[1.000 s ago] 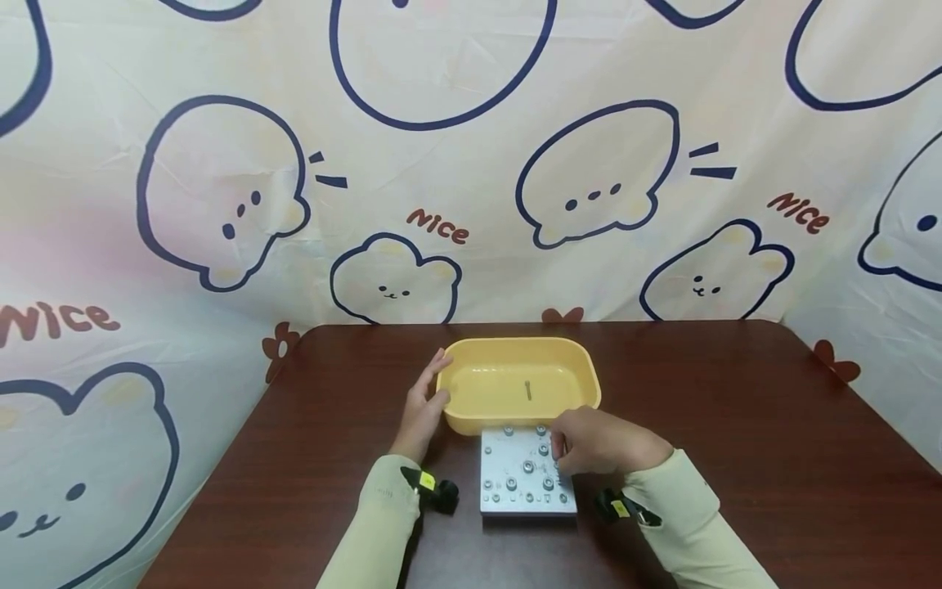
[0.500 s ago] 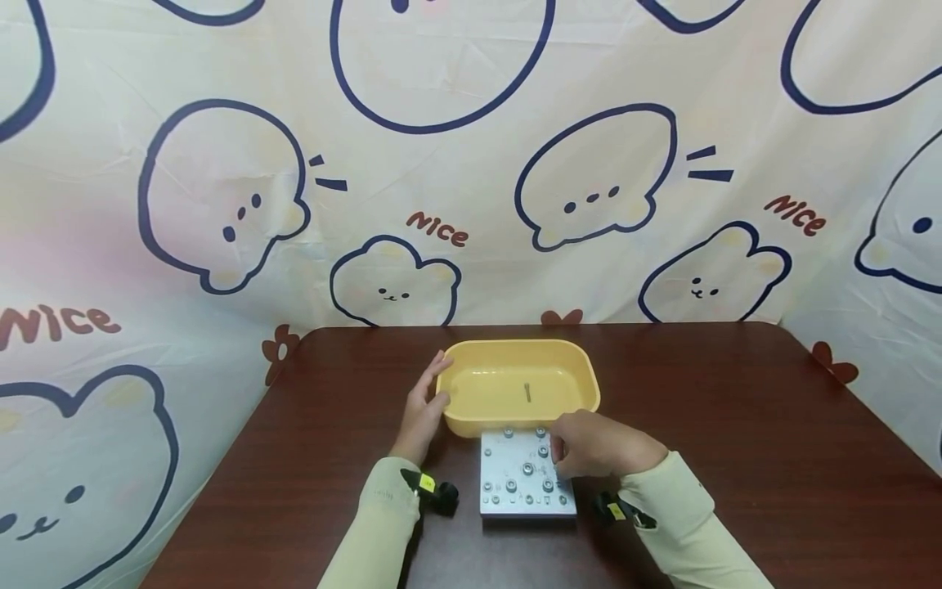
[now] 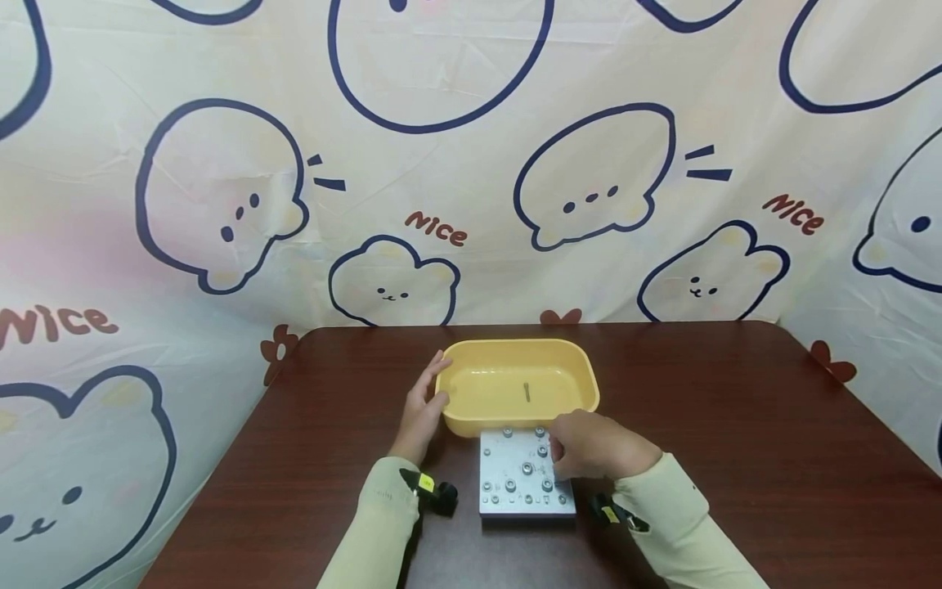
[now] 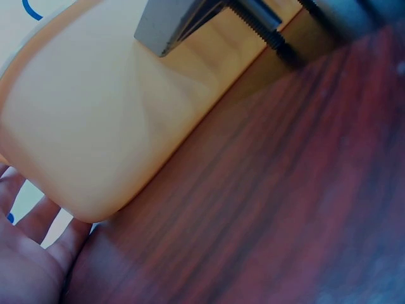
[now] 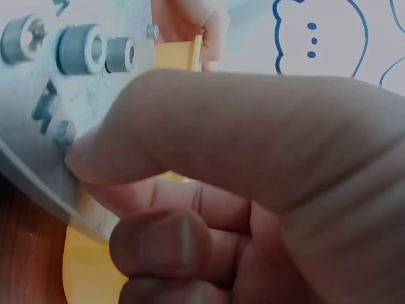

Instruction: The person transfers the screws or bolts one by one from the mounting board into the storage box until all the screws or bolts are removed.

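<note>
A yellow plastic tray (image 3: 478, 425) stands on the table, and my left hand (image 3: 421, 409) holds its left end, thumb and fingertips at the rim. In the left wrist view several of those fingers (image 4: 44, 225) spread along the tray's outer wall. A silver metal plate (image 3: 504, 454) with several bolts and screws in its top lies right in front of the tray. At the plate's right side my right hand (image 3: 599, 444) pinches a small screw (image 5: 63, 133) with thumb and curled forefinger. The forefinger's tip is mostly hidden behind the thumb in the right wrist view.
A single thin screw (image 3: 527, 392) lies inside the tray. Socket-head bolts (image 3: 527, 469) stand up from the plate near the right hand. The dark brown wooden table (image 3: 736, 425) meets a printed cloth backdrop (image 3: 486, 164) at its far edge.
The right wrist has shifted slightly left and down while its fingertips stay at the plate's right side. The left hand, tray and plate look unmoved.
</note>
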A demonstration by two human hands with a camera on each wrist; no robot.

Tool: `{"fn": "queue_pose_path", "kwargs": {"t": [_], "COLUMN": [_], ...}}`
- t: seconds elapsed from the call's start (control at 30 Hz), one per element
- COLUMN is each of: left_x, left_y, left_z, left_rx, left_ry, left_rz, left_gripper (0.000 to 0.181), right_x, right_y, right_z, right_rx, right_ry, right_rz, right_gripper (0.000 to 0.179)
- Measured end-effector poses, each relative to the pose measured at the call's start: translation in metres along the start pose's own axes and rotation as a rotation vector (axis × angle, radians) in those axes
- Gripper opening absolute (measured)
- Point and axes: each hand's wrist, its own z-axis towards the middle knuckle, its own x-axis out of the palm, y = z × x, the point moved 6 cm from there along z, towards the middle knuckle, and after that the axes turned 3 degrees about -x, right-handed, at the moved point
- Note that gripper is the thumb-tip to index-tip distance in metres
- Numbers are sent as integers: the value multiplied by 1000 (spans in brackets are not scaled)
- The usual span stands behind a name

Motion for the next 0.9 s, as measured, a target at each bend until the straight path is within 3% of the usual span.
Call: {"fn": "queue_pose_path", "kwargs": {"t": [0.17, 0.6, 0.9], "left_x": [-1, -2, 0], "left_y": [0, -1, 0], "left_z": [0, -2, -1], "left_rx": [2, 16, 9], "left_ry": [-2, 3, 1], "left_rz": [1, -4, -4], "left_gripper": [53, 53, 53], "right_x": [1, 4, 4], "right_y": [5, 6, 7], "right_z": [-1, -1, -2], "right_rx": [36, 120, 98], "right_ry": [-36, -29, -31], "right_rz": [-79, -80, -82], "right_gripper": [22, 22, 22]}}
